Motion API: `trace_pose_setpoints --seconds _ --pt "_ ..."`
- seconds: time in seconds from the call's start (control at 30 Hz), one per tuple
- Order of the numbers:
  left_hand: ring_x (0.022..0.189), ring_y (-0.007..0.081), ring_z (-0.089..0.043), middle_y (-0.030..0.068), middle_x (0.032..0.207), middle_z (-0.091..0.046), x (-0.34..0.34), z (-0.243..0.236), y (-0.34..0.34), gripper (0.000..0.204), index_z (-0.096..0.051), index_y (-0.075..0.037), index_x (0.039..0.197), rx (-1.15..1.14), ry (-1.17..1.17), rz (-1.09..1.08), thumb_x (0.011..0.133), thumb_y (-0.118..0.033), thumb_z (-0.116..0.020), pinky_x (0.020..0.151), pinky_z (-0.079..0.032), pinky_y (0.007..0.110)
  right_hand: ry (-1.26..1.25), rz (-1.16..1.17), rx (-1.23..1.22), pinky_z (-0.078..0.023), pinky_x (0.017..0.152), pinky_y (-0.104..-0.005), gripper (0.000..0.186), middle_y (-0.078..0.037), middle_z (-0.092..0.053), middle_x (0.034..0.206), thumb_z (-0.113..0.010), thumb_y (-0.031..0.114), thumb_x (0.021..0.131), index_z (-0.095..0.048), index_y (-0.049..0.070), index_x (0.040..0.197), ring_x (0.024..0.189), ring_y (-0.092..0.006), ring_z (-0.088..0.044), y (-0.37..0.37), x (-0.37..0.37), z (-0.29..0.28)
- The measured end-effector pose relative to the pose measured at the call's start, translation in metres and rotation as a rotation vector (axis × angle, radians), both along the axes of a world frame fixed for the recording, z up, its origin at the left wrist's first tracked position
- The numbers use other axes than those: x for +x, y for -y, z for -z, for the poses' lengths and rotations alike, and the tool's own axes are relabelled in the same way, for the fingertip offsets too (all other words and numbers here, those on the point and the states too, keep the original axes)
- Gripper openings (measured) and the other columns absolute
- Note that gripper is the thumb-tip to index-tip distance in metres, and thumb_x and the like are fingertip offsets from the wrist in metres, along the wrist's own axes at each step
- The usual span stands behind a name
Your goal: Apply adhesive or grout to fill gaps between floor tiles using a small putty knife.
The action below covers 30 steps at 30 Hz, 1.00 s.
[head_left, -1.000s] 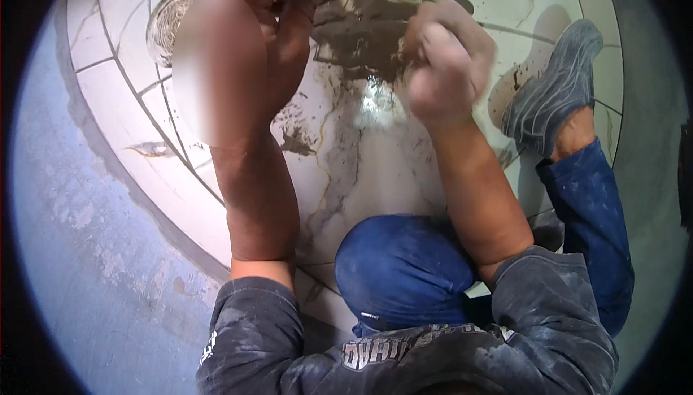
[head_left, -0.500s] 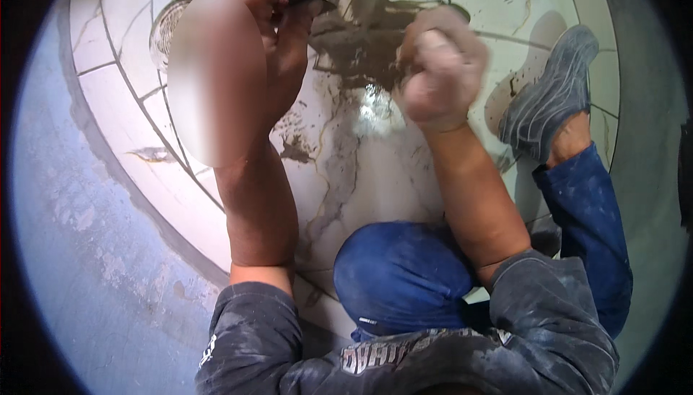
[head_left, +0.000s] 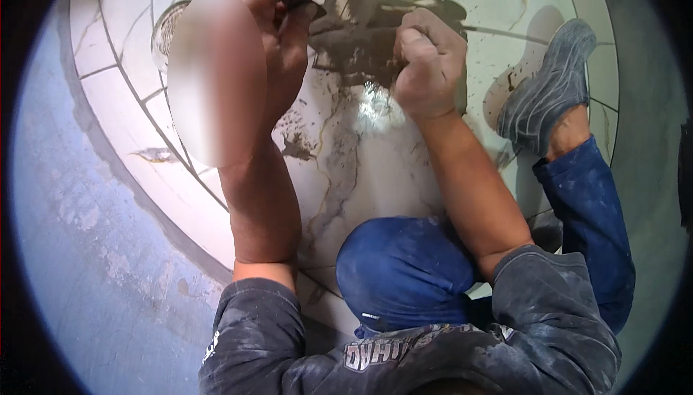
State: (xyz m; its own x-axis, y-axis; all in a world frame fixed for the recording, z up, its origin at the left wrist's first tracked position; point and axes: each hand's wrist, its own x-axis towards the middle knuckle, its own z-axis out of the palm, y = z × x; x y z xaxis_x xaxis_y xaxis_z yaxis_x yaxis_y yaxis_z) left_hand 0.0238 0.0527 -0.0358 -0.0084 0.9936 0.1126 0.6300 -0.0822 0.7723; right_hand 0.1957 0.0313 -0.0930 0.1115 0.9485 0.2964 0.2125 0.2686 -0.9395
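A patch of wet brown grout (head_left: 375, 41) sits on the white marble tile (head_left: 361, 171), near the top. The right hand (head_left: 426, 66) is curled in a fist, rubbing in it. The left hand (head_left: 278, 41) pinches something small and dark. Rubbing gently toward the tile lines should fill them best.

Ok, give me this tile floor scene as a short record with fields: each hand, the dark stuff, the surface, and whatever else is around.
left hand: fingers curled on a small dark tool, its kind unclear, at the edge of the patch
right hand: fisted, pressed into the patch; whether it holds anything cannot be told
dark brown wet paste patch: smeared on the tile between both hands
white marble-veined floor tiles: glossy, speckled with paste
grey shoe: flat on the tiles, right of the hands
round metal floor drain: upper left, partly hidden
blue trouser knee: bent, between the forearms
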Motion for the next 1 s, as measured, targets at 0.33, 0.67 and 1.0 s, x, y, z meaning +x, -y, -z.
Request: trace_pose_setpoints --seconds 0.33,0.67,1.0 --pt "0.078 0.0174 -0.069 0.0093 0.082 -0.072 0.001 -0.002 0.006 0.010 -0.067 -0.002 0.095 -0.060 -0.029 -0.020 0.086 -0.007 -0.069 0.072 -0.052 0.030 -0.002 -0.031 -0.034 -0.031 0.051 -0.0288 0.023 -0.007 -0.045 0.060 -0.040 0.014 0.085 -0.046 0.000 0.067 0.055 -0.0114 -0.037 0.011 0.007 -0.014" --pt "0.072 0.0258 -0.070 0.0155 0.081 -0.070 -0.008 0.004 0.002 0.008 -0.065 -0.001 0.091 0.074 0.032 0.069 0.083 -0.002 -0.069 0.066 -0.052 0.033 -0.005 0.031 0.096 -0.031 0.049 -0.0321 0.027 -0.005 -0.039 0.059 -0.051 0.018 0.085 -0.044 0.000 0.065 0.055 -0.0118 -0.035 0.003 0.004 -0.003" --pt "0.087 0.0134 -0.064 0.0073 0.092 -0.069 -0.020 0.019 0.002 0.010 -0.063 0.002 0.102 -0.057 0.243 0.101 0.092 0.002 -0.066 0.081 -0.049 0.025 -0.060 -0.121 0.086 -0.044 0.051 -0.0422 0.019 -0.018 -0.049 0.057 -0.054 0.015 0.075 -0.051 0.002 0.062 0.051 -0.0363 -0.052 0.015 -0.004 -0.024"
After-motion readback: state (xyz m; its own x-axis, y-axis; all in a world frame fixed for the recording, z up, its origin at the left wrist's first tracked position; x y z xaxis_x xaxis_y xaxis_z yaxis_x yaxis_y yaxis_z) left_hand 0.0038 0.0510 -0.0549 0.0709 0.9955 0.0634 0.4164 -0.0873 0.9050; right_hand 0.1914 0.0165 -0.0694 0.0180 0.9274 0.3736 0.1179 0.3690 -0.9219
